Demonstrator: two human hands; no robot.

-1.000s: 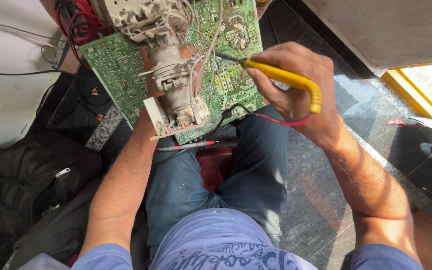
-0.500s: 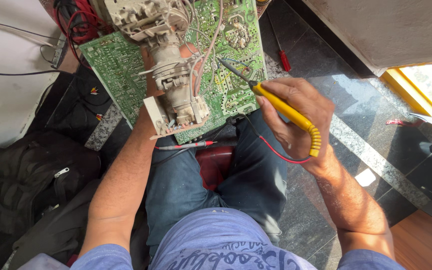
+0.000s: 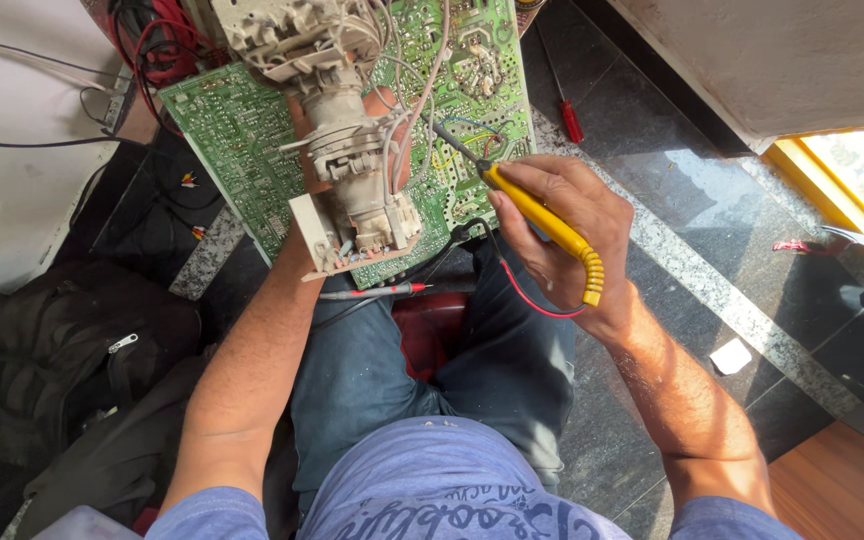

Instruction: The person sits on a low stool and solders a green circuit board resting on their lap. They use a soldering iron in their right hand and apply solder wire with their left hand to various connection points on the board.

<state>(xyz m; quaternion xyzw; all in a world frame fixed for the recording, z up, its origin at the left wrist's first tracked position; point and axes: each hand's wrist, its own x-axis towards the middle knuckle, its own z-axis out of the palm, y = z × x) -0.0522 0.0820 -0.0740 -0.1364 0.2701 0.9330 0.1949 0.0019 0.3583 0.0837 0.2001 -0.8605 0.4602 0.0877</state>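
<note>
The right hand [image 3: 562, 235], closed around the yellow soldering iron [image 3: 542, 222], has swung its tip down onto the green circuit board [image 3: 242, 140] near its right edge. The left hand [image 3: 352, 130], mostly hidden, props the board over the lap.

Yellow probe [image 3: 544, 222] lower on board [image 3: 242, 140]

Left hand [image 3: 384, 120] mostly hidden behind circuit board [image 3: 242, 140]; board top cut off by frame edge.
</note>
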